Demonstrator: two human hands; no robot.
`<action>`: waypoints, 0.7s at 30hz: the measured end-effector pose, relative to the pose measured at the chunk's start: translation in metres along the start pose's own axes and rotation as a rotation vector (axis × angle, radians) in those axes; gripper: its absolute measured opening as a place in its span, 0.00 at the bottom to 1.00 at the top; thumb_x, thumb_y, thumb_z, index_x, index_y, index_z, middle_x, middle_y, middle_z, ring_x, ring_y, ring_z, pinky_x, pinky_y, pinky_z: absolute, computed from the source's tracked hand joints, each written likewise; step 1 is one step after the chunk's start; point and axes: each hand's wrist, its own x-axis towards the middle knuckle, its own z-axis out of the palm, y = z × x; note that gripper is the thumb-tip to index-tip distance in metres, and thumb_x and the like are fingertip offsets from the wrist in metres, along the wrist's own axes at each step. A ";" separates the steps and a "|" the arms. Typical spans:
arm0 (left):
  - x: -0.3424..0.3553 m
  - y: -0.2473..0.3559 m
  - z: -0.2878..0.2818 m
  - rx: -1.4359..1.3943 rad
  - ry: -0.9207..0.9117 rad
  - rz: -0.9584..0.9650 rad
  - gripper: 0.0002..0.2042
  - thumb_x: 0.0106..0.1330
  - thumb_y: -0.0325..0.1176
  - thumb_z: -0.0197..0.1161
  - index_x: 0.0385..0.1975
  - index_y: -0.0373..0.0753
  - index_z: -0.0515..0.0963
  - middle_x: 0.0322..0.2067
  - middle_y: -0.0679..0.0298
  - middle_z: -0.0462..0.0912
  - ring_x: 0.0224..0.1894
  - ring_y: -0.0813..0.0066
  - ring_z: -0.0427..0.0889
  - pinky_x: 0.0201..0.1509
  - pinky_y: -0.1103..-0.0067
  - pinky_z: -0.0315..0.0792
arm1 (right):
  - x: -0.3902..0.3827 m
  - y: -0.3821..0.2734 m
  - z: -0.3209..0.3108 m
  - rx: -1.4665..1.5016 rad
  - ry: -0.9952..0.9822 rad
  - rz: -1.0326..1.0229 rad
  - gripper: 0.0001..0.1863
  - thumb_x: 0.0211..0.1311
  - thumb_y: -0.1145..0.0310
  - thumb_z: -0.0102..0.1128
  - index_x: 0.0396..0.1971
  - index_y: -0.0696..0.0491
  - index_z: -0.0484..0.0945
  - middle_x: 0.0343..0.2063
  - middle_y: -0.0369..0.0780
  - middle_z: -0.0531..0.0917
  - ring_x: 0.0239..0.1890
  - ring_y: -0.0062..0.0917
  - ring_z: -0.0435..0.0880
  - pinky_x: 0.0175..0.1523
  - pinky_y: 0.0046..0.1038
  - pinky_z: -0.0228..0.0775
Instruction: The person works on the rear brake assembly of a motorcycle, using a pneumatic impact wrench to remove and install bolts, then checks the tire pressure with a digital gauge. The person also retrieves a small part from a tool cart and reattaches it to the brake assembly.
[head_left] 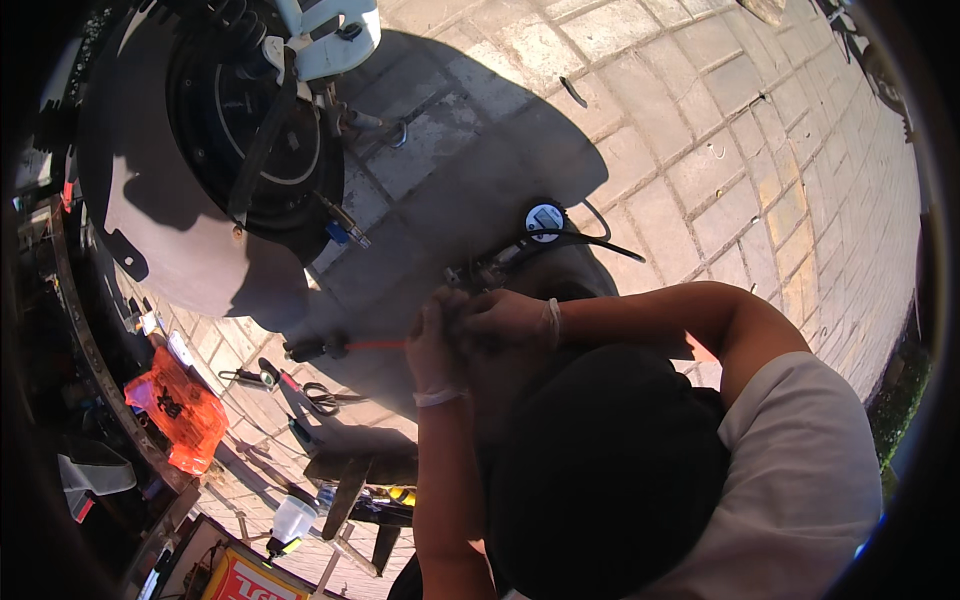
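My left hand [436,350], in a pale glove, is closed around something dark and shadowed that I cannot make out. My right hand [500,322], also gloved, is closed beside it at the same dark work. A thin orange-red rod [378,345] runs leftward from my left hand toward a dark fitting [312,350]. Just above my hands are metal fittings [488,272] and a round digital gauge [542,218] with a black hose [610,247]. A large dark rounded shape [600,460] below my hands hides part of the lower view.
Upper left: a black round assembly [250,130], white bracket [335,40], grey panel [150,240] and brass-and-blue fitting [345,228]. Lower left: scissors [325,398], an orange bag [185,405], tools, a spray bottle [292,518] and dark metal supports [350,465]. Paving [680,170] extends right.
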 end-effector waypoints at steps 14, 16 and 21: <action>0.025 -0.024 -0.143 -0.552 0.101 -0.156 0.13 0.73 0.46 0.50 0.39 0.42 0.73 0.27 0.72 0.70 0.26 0.80 0.69 0.28 0.81 0.68 | 0.010 0.008 -0.035 -1.254 0.421 -0.576 0.12 0.59 0.65 0.55 0.38 0.55 0.79 0.35 0.48 0.82 0.42 0.43 0.80 0.48 0.41 0.72; 0.021 -0.012 -0.159 -0.500 0.099 -0.154 0.13 0.73 0.46 0.49 0.39 0.43 0.73 0.27 0.73 0.69 0.24 0.81 0.65 0.27 0.82 0.63 | 0.020 0.009 -0.031 -1.314 0.338 -0.602 0.12 0.59 0.64 0.55 0.38 0.55 0.78 0.35 0.47 0.81 0.42 0.43 0.80 0.47 0.41 0.72; 0.019 0.008 -0.186 -0.539 0.299 -0.058 0.14 0.74 0.45 0.47 0.39 0.43 0.74 0.25 0.74 0.67 0.22 0.82 0.59 0.25 0.82 0.57 | 0.065 0.019 0.013 -1.622 0.041 -0.495 0.14 0.58 0.64 0.57 0.40 0.57 0.77 0.39 0.47 0.81 0.41 0.43 0.82 0.45 0.41 0.74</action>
